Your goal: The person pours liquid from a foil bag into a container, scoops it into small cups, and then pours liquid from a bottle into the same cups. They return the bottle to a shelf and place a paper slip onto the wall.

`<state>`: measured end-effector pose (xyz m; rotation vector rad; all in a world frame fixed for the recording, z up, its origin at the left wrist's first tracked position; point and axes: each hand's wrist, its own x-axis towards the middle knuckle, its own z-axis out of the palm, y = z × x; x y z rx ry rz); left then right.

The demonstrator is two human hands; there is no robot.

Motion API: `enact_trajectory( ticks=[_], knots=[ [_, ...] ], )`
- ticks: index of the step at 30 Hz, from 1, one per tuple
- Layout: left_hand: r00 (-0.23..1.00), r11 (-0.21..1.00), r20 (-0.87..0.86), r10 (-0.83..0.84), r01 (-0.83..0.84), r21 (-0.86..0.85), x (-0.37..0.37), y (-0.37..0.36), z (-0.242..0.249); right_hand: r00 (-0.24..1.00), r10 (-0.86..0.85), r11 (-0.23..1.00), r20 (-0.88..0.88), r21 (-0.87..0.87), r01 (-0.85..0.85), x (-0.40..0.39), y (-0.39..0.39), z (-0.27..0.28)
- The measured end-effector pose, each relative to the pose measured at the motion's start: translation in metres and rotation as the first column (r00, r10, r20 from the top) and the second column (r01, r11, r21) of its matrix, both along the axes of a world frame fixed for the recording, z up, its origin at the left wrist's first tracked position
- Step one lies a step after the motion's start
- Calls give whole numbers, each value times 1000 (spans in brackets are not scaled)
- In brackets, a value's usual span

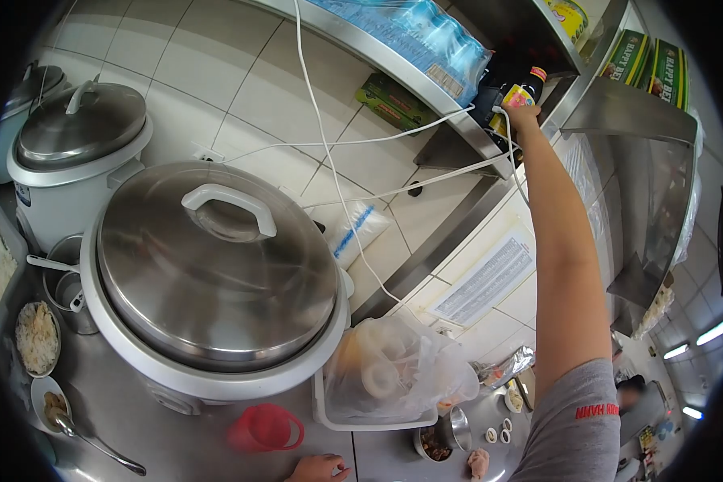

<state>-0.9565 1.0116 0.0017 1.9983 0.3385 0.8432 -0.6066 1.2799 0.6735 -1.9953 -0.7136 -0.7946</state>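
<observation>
Reaching high — the right hand point(524, 118) was up at the shelf point(410, 87), fingers apparently wrapped round a dark bottle point(520, 96), though their far side was hidden. Its cap leaned up beyond the knuckles, with a white cable end point(498, 111) crowding in just beside the fingers. Getting hold of that bottle looked like the step in hand; the next move called for a firm grip and care around the cable.

Down low, the left hand point(317, 468) lay at the frame's bottom edge, too cropped to tell whether its fingers held anything. Just up and left of those fingers sat a red cup point(257, 428) on the metal counter point(329, 438); just above and right, a white tray point(377, 426) with a plastic bag point(434, 361) — and farther above, a big lidded cooker point(217, 297). Well below the right fingers, a printed sheet point(486, 277) hung on the tiled wall point(241, 48).
</observation>
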Motion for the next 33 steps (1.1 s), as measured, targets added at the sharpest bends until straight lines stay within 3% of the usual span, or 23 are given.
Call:
enact_trajectory(
  ticks=[1,4,7,11,17,19,22,24,27,33],
  knots=[
    [1000,1000,-25,-18,18,1,1,1,-1,996,71,998,-56,5,-70,-3,-3,-1],
    [992,997,-104,-77,76,-17,1,4,-2,993,121,991,-11,56,-120,-9,-3,-6],
    [983,991,-145,-111,99,-87,-16,13,26,978,202,973,-50,127,-195,-26,-10,-5],
    [980,990,-161,-117,102,-95,-14,15,25,974,217,974,-65,87,-211,-70,-28,-15],
    [973,985,-182,-141,119,-126,-15,18,31,983,167,981,70,90,-173,-46,-22,-8],
    [969,987,-186,-162,164,-6,-12,21,25,970,242,962,34,119,-245,-50,-24,-7],
    [979,989,-151,-136,126,-74,-20,19,42,943,333,933,-17,151,-327,-61,-28,-3],
    [973,988,-175,-152,149,-31,-14,20,29,930,368,917,-2,165,-363,-56,-26,-4],
    [970,987,-187,-156,160,6,-9,20,19,957,272,937,96,202,-286,-53,-20,-6],
    [968,985,-191,-165,172,16,-10,20,23,937,347,925,42,151,-350,-56,-15,5]
  ],
)
